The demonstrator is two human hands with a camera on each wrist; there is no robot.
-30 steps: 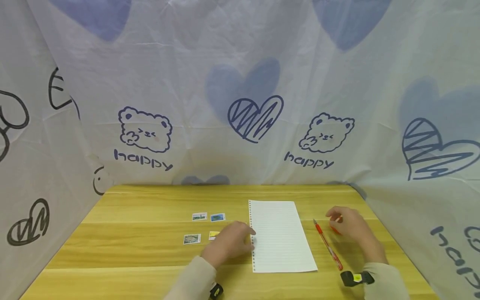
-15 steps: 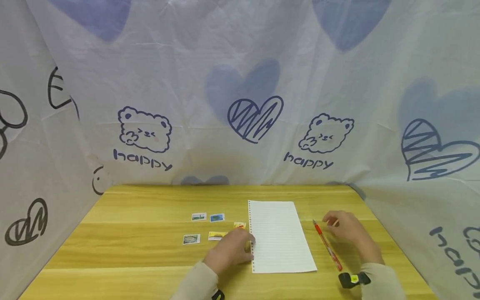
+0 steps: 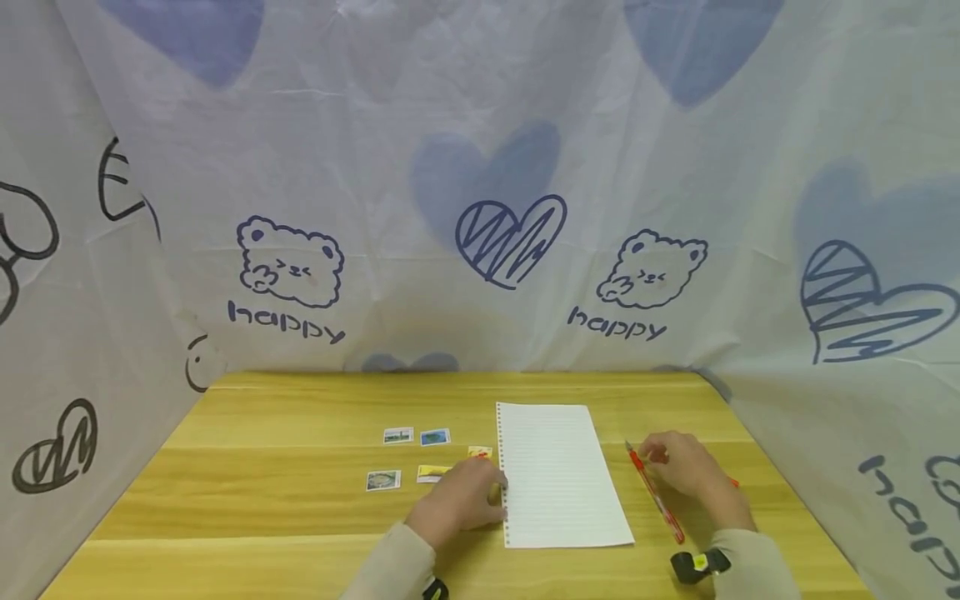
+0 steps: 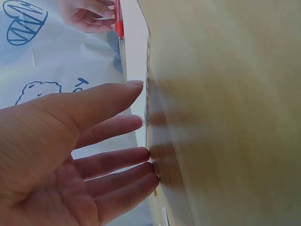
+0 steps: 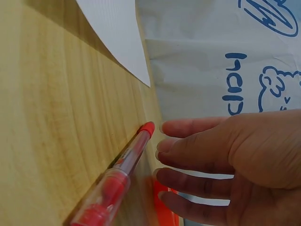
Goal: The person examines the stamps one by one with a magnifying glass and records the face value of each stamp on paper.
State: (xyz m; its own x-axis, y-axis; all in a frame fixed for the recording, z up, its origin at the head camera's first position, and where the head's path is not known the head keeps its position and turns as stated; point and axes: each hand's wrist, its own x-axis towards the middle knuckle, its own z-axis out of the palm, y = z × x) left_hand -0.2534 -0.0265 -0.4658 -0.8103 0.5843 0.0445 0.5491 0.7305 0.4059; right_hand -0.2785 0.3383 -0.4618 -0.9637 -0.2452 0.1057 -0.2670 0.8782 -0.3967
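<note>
A lined white sheet of paper, with punched holes down its left side, lies on the wooden table. My left hand rests at that holed edge, and its fingertips touch down there in the left wrist view. Right of the sheet lies a red pen with a clear barrel, its tip pointing away from me. My right hand hovers beside the pen's upper part, fingers loosely bent and holding nothing. In the right wrist view a flat red thing shows behind my fingers, mostly hidden by that hand.
Left of the sheet lie several small stamps: a green one, a blue one, a grey one and two yellow ones, the nearer partly behind my left hand. A patterned white cloth encloses the table.
My right hand has shifted left toward the pen, so the red thing now peeks out on its right. My left hand has drawn slightly toward me, uncovering more of the yellow stamps.
</note>
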